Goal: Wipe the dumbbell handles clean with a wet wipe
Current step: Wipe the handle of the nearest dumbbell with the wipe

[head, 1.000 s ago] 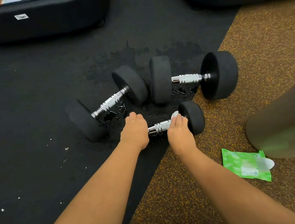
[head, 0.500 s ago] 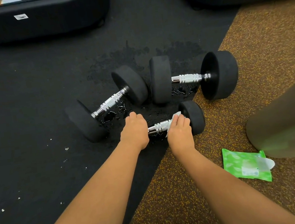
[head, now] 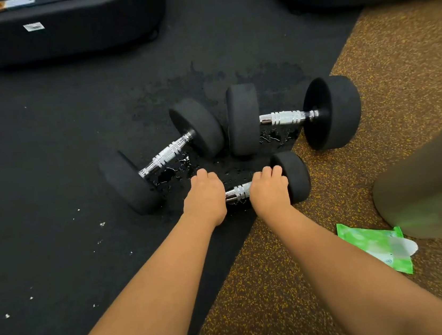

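Note:
Three black dumbbells with knurled chrome handles lie on the floor. The small nearest dumbbell [head: 238,192] lies between my hands. My left hand [head: 204,197] curls over its left head and hides it. My right hand [head: 268,189] wraps the right part of its handle, up against the right head [head: 296,174]. The wet wipe is hidden under that hand. A larger dumbbell [head: 166,154] lies tilted at the left, and another [head: 286,117] lies level at the right; neither is touched.
A green wet-wipe pack [head: 374,246] lies on the speckled brown floor at the right, below a blurred knee [head: 434,191]. Water drops [head: 170,173] glisten on the black mat under the handles. Black machine bases [head: 57,26] stand at the back.
My right hand has slid right along the small dumbbell's handle to its head, and the white wipe edge seen above my fingers is now covered. My left hand has stayed put.

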### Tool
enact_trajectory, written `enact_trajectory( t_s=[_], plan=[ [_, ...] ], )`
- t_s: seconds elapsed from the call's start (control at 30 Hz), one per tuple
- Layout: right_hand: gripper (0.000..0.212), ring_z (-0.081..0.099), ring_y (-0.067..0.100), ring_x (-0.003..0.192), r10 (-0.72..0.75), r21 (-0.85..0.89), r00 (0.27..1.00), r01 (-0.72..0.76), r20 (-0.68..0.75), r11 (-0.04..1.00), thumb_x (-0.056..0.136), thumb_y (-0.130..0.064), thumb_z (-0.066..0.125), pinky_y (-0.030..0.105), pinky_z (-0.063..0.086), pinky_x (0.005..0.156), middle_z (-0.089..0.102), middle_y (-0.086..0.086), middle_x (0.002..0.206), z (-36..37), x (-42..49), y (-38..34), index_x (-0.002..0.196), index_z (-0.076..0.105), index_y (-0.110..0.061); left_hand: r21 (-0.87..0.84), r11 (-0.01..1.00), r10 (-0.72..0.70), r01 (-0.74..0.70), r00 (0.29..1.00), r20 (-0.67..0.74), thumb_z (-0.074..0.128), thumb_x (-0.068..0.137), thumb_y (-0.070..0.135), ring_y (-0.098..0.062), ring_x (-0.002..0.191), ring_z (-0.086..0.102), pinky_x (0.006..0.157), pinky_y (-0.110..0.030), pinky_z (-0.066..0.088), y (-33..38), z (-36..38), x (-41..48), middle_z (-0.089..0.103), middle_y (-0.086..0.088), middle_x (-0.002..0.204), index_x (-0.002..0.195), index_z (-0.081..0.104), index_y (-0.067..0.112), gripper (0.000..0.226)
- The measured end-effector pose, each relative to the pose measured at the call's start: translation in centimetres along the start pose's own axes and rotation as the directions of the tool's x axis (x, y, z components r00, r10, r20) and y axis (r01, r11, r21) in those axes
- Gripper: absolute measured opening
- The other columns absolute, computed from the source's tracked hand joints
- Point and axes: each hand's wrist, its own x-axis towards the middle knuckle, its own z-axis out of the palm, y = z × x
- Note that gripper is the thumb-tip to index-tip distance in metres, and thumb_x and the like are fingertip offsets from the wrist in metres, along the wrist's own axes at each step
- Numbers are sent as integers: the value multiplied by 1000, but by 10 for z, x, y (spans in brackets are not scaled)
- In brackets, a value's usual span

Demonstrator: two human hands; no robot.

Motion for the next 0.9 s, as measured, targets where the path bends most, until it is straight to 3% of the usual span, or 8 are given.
enact_trajectory(
  t_s=[0.23,0.37,0.47,0.6,0.73,0.8,0.9],
  plan=[
    [36,38,34,115,-142,-36,988,144,57,989,87,-13,54,40,38,90,47,15,122,-10,5,6,121,46,-5,30,999,-16,15,999,33,67,80,3,-25,123,35,90,-37,46,7,-1,2,33,-10,130,128,40,3,55],
    [25,47,36,104,-104,28,994,106,-42,994,85,-8,53,41,43,81,55,18,109,-10,-8,7,109,55,0,75,997,-32,30,999,25,65,81,4,-27,124,35,96,-36,42,14,2,3,32,-12,132,131,39,-1,56],
    [20,51,35,92,-186,34,978,190,-90,981,78,-8,64,41,45,71,58,17,96,-8,-12,1,97,61,-1,125,992,-12,13,1000,-2,63,84,7,-28,124,35,98,-35,40,18,5,2,32,-15,132,132,38,-4,55],
    [26,42,32,105,-326,59,941,332,-87,941,87,-14,55,39,40,83,52,13,112,-7,-10,10,112,54,-7,151,989,4,-4,1000,0,62,84,6,-29,123,33,98,-34,40,22,11,0,32,-16,131,128,42,-4,49],
    [30,41,30,107,-304,42,951,306,-57,951,89,-17,53,37,34,91,52,12,116,-12,-10,13,117,50,-8,134,991,-12,13,1000,-10,63,84,8,-31,126,30,103,-36,38,28,16,3,32,-17,132,129,41,-4,52],
    [30,41,28,107,-334,113,938,344,-96,932,88,-12,54,35,34,91,51,12,116,-10,-13,9,117,48,-8,170,985,25,-21,1000,-19,61,86,14,-34,131,28,110,-41,32,32,19,5,35,-18,135,133,40,-4,53],
    [30,44,26,103,-251,304,955,288,-155,908,85,-2,55,31,38,82,53,11,111,-10,-13,9,113,46,-8,217,975,60,-46,996,-59,55,91,20,-41,139,19,116,-48,19,34,27,4,37,-19,140,139,35,-3,58]
  ],
)
